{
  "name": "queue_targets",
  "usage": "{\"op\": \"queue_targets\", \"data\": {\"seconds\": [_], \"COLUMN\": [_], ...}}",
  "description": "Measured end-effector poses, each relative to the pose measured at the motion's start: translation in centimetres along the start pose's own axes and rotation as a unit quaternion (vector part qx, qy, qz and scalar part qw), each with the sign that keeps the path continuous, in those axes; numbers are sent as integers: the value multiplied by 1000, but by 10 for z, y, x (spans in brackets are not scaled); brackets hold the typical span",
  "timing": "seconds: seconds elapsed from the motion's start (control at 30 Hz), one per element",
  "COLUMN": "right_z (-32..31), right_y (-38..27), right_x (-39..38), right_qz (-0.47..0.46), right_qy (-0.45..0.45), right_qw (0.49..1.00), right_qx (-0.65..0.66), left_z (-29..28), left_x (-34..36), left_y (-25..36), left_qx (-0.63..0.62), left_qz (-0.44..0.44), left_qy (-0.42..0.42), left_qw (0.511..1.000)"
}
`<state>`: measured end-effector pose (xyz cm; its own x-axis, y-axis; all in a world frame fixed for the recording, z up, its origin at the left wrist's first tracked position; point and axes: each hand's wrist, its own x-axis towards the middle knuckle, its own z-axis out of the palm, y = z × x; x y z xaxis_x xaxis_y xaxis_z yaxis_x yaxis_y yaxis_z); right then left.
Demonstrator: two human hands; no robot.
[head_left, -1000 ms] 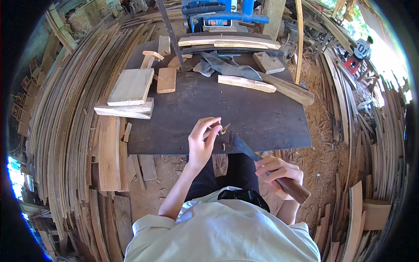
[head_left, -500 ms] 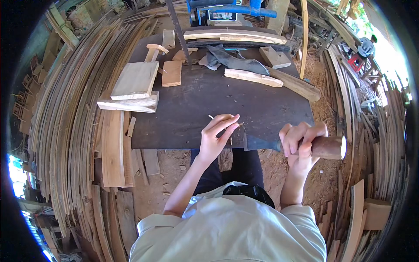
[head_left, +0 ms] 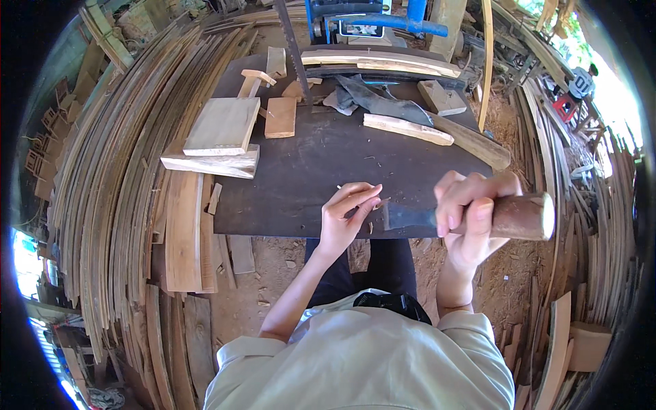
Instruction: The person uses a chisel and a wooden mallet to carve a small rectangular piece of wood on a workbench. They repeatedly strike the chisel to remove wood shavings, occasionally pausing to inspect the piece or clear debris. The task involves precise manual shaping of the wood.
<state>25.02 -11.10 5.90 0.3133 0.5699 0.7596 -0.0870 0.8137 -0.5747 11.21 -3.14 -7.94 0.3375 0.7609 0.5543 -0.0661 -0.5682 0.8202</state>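
My left hand point(head_left: 347, 212) is closed in a pinch over the near part of the dark tabletop point(head_left: 321, 164). A thin pale wooden stick point(head_left: 339, 187) pokes out behind its fingers, its other end by the fingertips. My right hand point(head_left: 471, 215) wraps round the thick brown wooden handle of a chisel point(head_left: 411, 218). The chisel's wide, flat dark blade points left, its edge close beside my left fingertips. Whether the edge touches the stick, I cannot tell. Small wood shavings point(head_left: 371, 227) lie by the table's near edge.
Wood blocks point(head_left: 219, 126) are stacked at the table's left, with a wooden mallet point(head_left: 255, 80) behind. A grey cloth point(head_left: 379, 99) and pale wood strips point(head_left: 408, 130) lie toward the back. Long planks point(head_left: 123, 184) line the left side. A person point(head_left: 581, 83) sits far off at right.
The chisel's edge has come nearer to my left fingertips, and its handle has risen slightly. The whole view has shifted a little. Both hands keep their hold.
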Motion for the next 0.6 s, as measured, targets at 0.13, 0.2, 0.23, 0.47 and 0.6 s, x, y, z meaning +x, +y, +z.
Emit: {"op": "queue_targets", "data": {"seconds": [0.13, 0.2, 0.23, 0.47, 0.6], "right_z": [2, 0, 1, 7, 5], "right_y": [2, 16, 23, 52, 47], "right_x": [2, 3, 2, -3, -3], "right_qz": [-47, -57, -63, 37, 39], "right_qy": [17, 4, -4, 40, 36], "right_qw": [998, 998, 998, 989, 982], "right_qx": [-24, -30, -29, -138, -180], "left_z": [-1, 0, 0, 6, 4], "left_x": [1, 1, 1, -3, -2], "left_y": [3, 4, 3, 3, 12], "left_qx": [20, 16, 15, -78, 70], "left_qz": [12, 4, -2, -55, 64], "left_qy": [-6, -3, 4, 34, -4], "left_qw": [1000, 1000, 1000, 995, 996]}}
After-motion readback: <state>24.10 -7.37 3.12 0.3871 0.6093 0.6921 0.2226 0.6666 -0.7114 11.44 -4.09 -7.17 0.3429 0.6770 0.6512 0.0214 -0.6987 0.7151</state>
